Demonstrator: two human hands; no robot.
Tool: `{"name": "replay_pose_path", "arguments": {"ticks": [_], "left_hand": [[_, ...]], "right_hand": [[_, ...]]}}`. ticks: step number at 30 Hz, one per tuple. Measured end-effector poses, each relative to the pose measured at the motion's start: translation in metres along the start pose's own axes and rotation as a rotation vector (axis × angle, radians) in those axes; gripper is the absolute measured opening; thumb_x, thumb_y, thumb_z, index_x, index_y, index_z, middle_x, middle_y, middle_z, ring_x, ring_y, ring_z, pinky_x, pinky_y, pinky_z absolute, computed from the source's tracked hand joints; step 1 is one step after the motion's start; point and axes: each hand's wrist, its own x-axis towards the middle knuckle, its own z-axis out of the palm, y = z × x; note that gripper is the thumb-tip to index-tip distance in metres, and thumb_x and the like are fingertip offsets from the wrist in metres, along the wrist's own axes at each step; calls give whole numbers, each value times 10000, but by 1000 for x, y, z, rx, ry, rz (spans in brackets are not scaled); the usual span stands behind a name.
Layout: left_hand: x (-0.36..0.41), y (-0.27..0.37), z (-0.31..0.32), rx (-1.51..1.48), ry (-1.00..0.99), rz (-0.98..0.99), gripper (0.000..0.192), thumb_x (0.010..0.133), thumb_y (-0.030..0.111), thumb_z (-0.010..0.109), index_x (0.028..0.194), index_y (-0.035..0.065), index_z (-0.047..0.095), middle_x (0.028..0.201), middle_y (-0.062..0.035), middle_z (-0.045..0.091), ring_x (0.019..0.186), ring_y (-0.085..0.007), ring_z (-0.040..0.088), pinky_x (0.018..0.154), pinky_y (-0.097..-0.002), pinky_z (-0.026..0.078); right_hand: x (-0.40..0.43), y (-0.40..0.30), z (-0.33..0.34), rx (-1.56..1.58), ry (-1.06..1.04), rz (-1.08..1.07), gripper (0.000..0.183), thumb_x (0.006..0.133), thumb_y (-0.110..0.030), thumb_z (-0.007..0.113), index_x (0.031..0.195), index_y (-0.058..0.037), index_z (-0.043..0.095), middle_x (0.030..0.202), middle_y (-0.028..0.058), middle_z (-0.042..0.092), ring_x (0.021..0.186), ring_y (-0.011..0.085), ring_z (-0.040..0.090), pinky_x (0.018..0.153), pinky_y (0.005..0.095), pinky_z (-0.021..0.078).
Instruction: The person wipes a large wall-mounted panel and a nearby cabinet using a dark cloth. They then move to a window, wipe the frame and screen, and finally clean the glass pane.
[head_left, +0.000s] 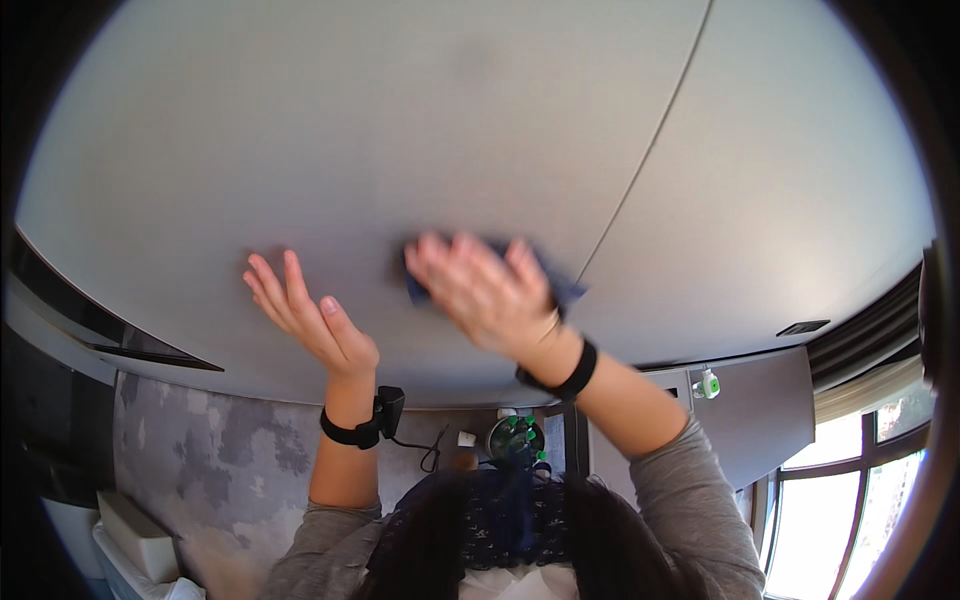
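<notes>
A dark blue cloth (568, 286) lies flat against a large pale grey panel (420, 135), under my right hand (487, 292). The fingers of that hand are blurred and press the cloth to the surface; a black band circles the wrist. To its left, my left hand (311, 315) has its fingers spread and holds nothing; its fingertips are at or close to the panel, and I cannot tell if they touch. A black strap with a small dark device (390, 411) and a cable is on my left wrist. A thin seam runs down the panel, right of my right hand.
Green-capped bottles (523, 435) stand in a round tray below the panel, near a small white box (466, 439). A patterned carpet (217, 442) spreads at lower left. At right are a cabinet (750, 420) with a green-and-white plug-in device (709, 384), a dark curtain (862, 315) and a window (817, 517).
</notes>
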Motion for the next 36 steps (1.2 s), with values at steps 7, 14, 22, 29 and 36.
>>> {"name": "replay_pose_path", "arguments": {"ticks": [7, 14, 22, 29, 36], "left_hand": [[3, -28, -3, 22, -38, -27, 552, 1022, 282, 291, 1463, -39, 379, 1585, -234, 229, 1480, -432, 119, 1178, -550, 77], [-5, -51, -1, 6, -32, -17, 565, 1018, 279, 302, 1477, -48, 344, 1597, -242, 183, 1485, -434, 94, 1179, -550, 57], [-25, -66, 18, 142, 19, 166, 550, 1020, 260, 329, 1478, -44, 336, 1600, -248, 166, 1486, -430, 110, 1184, -540, 68], [-20, -73, 21, 127, 116, 208, 520, 1024, 237, 318, 1463, -36, 372, 1590, -240, 212, 1489, -403, 138, 1196, -509, 63], [-13, -55, 29, 195, 145, 276, 520, 1049, 219, 258, 1476, -74, 305, 1592, -235, 196, 1481, -386, 165, 1190, -507, 131]], "right_hand": [[-115, -14, 18, 203, -407, -548, 593, 928, -200, 449, 1512, -121, 376, 1557, -27, 387, 1447, 129, 321, 1177, 366, 216], [126, 62, -26, 0, -29, 132, 694, 767, -360, 734, 1415, -229, 525, 1470, 38, 471, 1395, 275, 374, 1146, 517, 174], [15, -72, 28, 88, -25, 28, 503, 926, -275, 505, 1409, -140, 534, 1499, 16, 464, 1428, 174, 358, 1179, 498, 167], [-118, -34, 18, 86, -133, -338, 482, 958, -248, 497, 1423, -121, 518, 1503, -24, 467, 1401, 129, 398, 1153, 363, 250], [-213, 231, -74, -173, 200, 578, 586, 1049, -417, 318, 1379, 48, 454, 1475, 208, 410, 1404, 366, 321, 1181, 509, 188]]}}
